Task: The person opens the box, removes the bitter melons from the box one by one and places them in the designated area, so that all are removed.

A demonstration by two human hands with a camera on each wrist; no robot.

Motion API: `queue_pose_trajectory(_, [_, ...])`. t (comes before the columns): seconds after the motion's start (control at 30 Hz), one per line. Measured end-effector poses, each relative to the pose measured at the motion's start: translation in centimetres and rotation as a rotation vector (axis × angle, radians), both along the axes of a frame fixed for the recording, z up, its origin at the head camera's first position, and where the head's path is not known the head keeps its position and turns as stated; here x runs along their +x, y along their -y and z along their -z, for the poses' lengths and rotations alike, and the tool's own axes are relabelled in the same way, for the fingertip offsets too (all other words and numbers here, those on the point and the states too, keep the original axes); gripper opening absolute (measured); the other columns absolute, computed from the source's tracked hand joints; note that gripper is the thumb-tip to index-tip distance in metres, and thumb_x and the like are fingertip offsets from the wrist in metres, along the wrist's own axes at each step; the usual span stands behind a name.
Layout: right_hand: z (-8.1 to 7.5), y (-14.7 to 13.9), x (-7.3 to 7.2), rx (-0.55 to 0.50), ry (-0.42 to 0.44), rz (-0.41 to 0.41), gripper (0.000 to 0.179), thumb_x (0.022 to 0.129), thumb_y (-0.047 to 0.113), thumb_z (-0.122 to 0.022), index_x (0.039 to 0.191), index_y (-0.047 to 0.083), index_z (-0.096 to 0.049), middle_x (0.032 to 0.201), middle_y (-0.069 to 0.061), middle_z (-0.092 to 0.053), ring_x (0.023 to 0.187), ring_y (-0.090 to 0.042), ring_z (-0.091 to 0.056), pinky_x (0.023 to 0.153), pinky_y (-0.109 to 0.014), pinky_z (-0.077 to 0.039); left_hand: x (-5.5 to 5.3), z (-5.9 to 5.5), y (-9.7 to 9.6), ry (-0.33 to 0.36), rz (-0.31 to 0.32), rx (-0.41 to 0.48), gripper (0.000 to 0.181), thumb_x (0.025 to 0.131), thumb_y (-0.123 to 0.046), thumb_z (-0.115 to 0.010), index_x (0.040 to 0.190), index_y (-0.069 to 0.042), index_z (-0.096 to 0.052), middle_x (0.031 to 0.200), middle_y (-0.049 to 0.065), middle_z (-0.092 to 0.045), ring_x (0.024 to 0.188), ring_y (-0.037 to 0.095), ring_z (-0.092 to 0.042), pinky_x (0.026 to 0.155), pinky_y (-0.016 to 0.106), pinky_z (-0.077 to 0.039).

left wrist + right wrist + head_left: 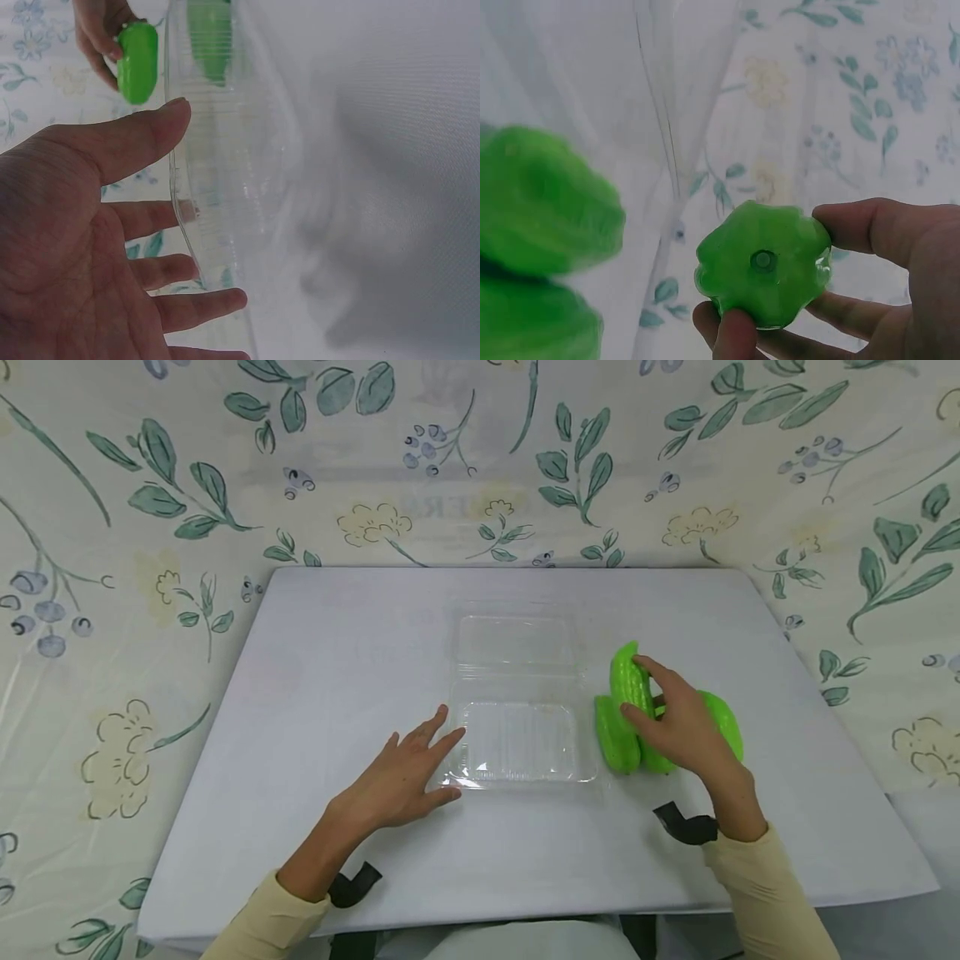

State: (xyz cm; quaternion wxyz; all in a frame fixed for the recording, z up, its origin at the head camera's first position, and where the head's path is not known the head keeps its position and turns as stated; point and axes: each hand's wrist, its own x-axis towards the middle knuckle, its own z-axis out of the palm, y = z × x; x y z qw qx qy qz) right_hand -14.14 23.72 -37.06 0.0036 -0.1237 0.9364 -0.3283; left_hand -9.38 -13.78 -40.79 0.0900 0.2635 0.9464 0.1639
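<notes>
My right hand (686,727) pinches a bright green, ridged toy vegetable (627,670) between thumb and fingers, lifted over others of its kind. Its lobed end, with a small round hole in the middle, faces the camera in the right wrist view. More green toy vegetables (617,742) lie below and beside this hand, partly covered by it. A clear plastic clamshell box (517,678) lies unfolded on the table, lid side away from me. My left hand (401,781) is spread at the box's near left corner, fingertips right at its rim, palm holding nothing.
A white-covered table (337,643) carries everything. Behind it and at the sides hangs a cloth (465,485) with printed leaves and flowers. Black straps (356,885) stick out at both wrists, close over the table's near part.
</notes>
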Motion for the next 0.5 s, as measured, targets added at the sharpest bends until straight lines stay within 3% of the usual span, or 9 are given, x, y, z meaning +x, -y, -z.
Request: queue_pose_trajectory(0.5, [0.2, -6.6, 0.7, 0.07, -0.011, 0.195, 0.066, 0.097, 0.023, -0.06, 0.151, 0.0, -0.03, 0.142, -0.034, -0.04, 0.1, -0.055, -0.056, 0.068, -0.061, -0.051, 0.0, 0.0, 0.0, -0.011, 0.009, 0.006, 0.079, 0.087, -0.043, -0.073, 0.151, -0.01, -0.039, 0.16, 0.018, -0.019, 0.139, 0.035, -0.035, 0.103, 0.067, -0.031])
